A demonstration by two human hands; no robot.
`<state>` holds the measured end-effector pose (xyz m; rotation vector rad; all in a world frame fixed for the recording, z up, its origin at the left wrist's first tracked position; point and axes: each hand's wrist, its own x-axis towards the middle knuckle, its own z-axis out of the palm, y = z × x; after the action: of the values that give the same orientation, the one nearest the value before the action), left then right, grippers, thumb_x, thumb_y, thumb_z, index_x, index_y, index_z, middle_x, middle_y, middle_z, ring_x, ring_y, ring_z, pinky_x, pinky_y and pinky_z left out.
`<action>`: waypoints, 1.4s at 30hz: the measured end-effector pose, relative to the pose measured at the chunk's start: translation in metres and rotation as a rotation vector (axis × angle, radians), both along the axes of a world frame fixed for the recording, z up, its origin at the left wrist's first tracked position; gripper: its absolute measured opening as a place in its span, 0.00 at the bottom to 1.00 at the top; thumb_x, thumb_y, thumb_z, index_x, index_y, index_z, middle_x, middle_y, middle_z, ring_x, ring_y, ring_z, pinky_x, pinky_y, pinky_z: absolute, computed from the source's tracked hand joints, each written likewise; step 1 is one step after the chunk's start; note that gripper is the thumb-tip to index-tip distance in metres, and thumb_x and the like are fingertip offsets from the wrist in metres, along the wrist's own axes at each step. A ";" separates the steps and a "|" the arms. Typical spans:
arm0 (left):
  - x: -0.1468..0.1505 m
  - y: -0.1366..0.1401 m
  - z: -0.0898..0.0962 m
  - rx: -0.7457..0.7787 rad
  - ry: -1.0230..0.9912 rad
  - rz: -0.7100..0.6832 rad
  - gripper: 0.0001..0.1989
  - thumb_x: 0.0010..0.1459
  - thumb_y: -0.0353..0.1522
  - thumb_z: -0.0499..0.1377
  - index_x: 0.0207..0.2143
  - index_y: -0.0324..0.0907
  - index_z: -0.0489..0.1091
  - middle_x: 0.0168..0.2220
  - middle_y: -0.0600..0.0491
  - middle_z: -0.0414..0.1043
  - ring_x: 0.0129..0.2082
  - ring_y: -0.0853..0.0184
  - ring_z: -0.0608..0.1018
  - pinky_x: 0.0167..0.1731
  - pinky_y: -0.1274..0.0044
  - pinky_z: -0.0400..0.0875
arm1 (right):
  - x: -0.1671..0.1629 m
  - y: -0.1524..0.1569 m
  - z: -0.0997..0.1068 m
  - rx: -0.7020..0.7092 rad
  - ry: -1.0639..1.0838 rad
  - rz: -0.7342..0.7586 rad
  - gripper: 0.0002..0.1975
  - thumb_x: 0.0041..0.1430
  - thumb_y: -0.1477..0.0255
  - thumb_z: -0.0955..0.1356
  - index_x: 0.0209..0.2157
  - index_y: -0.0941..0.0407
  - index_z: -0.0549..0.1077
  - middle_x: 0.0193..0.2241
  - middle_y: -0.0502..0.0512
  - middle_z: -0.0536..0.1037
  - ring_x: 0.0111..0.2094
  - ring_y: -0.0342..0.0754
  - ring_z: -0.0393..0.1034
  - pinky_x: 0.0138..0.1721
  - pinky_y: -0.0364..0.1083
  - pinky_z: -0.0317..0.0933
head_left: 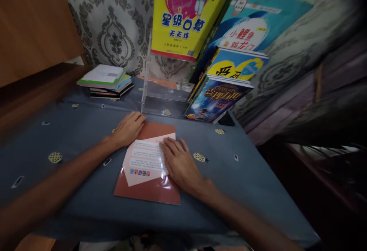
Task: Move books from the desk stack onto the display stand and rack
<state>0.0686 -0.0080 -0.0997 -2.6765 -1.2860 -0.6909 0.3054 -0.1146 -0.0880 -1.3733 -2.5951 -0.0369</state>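
A thin brown-red book lies flat on the table, its cover carrying a pale tilted panel with lines of print upside down to me. My left hand rests at the book's far left corner, fingers close together and slightly bent, tips by the edge; its thumb is hidden. Across the book's right side lies my right hand, palm down with fingers stretched out over the printed panel. Neither hand lifts the book.
Behind the book stands a clear acrylic rack. Upright on it are a yellow workbook, a teal book and a dark blue book. A book stack sits at back left on the blue tablecloth. A patterned curtain hangs behind.
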 end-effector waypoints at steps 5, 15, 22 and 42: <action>-0.004 -0.001 0.000 0.038 0.051 0.018 0.12 0.69 0.29 0.48 0.41 0.40 0.71 0.39 0.47 0.71 0.40 0.59 0.71 0.42 0.69 0.69 | -0.034 0.024 0.008 -0.099 0.073 0.112 0.22 0.70 0.74 0.58 0.61 0.66 0.67 0.62 0.68 0.69 0.66 0.56 0.59 0.67 0.59 0.53; -0.001 -0.003 0.006 -0.001 0.149 0.047 0.11 0.68 0.27 0.49 0.40 0.39 0.71 0.39 0.47 0.70 0.40 0.58 0.71 0.41 0.69 0.68 | -0.026 0.050 -0.007 -0.143 0.151 0.042 0.30 0.71 0.61 0.59 0.66 0.66 0.59 0.67 0.70 0.59 0.70 0.56 0.49 0.70 0.59 0.46; 0.005 -0.011 0.017 0.008 0.288 0.110 0.10 0.68 0.26 0.49 0.39 0.40 0.71 0.38 0.47 0.69 0.40 0.57 0.71 0.38 0.69 0.66 | 0.020 0.052 -0.011 -0.131 0.212 -0.067 0.28 0.71 0.63 0.59 0.66 0.62 0.60 0.67 0.68 0.60 0.69 0.56 0.51 0.68 0.63 0.46; -0.023 -0.002 0.033 -0.088 0.213 -0.079 0.18 0.69 0.36 0.48 0.33 0.42 0.75 0.33 0.49 0.71 0.35 0.61 0.73 0.36 0.70 0.69 | 0.040 0.070 -0.020 -0.026 0.406 0.003 0.21 0.67 0.71 0.61 0.59 0.58 0.71 0.58 0.64 0.74 0.61 0.56 0.66 0.63 0.62 0.58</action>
<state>0.0460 -0.0105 -0.0669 -2.7926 -1.1886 -0.3515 0.3458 -0.0441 -0.1081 -1.2340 -2.2648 0.2504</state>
